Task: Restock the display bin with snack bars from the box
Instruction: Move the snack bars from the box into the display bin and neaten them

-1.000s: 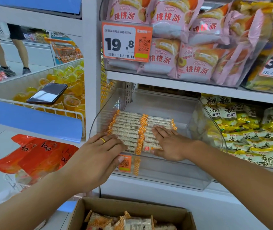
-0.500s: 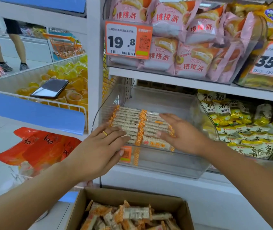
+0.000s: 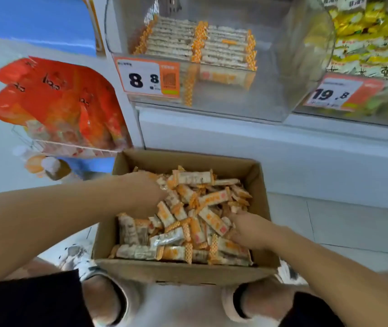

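**Both Hands in the Box as Snack Bars Wait Below a Part-Filled Bin**

A person reaches with both hands into an open cardboard box (image 3: 258, 185) that stands on the floor just above their shoes and below a shop shelf. The box holds a loose heap of snack bars (image 3: 189, 215) in white and orange wrappers, lying at every angle. The left hand (image 3: 144, 195) is sunk among the bars at the box's upper left; its fingers are buried in the pile and motion blur hides them, so it cannot be told whether they grip anything. The right hand (image 3: 243, 228) rests on the bars at the right side; its fingers curl down into the wrappers, but a grip cannot be made out.

Above, the clear display bin (image 3: 268, 100) on the shelf carries two neat rows of the same bars (image 3: 197, 42) across its floor. An orange price tag (image 3: 147, 77) reading 8.8 is fixed to the bin's front left. Red snack bags (image 3: 54, 100) hang in a wire rack to the left; yellow packets (image 3: 365, 38) fill the neighbouring bin on the right.
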